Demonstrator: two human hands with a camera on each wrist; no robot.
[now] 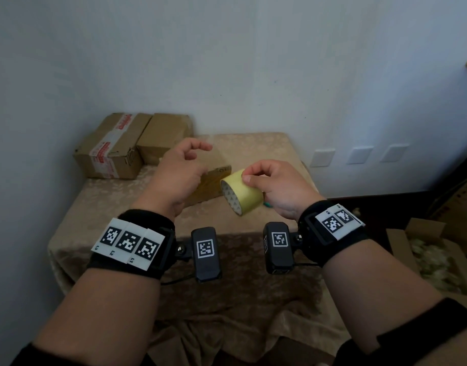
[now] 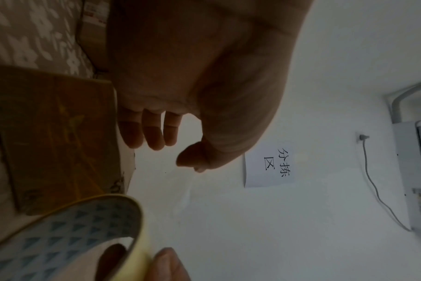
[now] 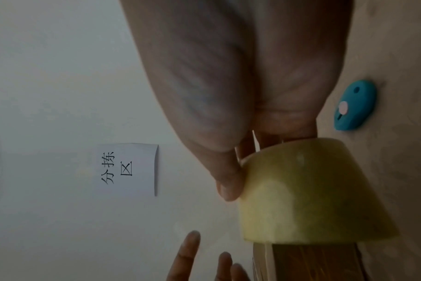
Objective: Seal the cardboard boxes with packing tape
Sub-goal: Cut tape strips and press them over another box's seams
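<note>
Boxes: three (image 1: 109,147), (image 1: 165,137), (image 1: 211,184); right hand (image 1: 276,187) pinches one tape roll (image 1: 243,192); left hand (image 1: 178,173) relaxed, empty.

Yellow tape roll (image 1: 242,191) held aloft on its side; 3 cardboard boxes (image 1: 113,146) on table.

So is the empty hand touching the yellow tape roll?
Apart. In the left wrist view the left hand hangs with loose fingers, and bare wall shows between them and the tape roll. Only the right hand pinches it.
</note>
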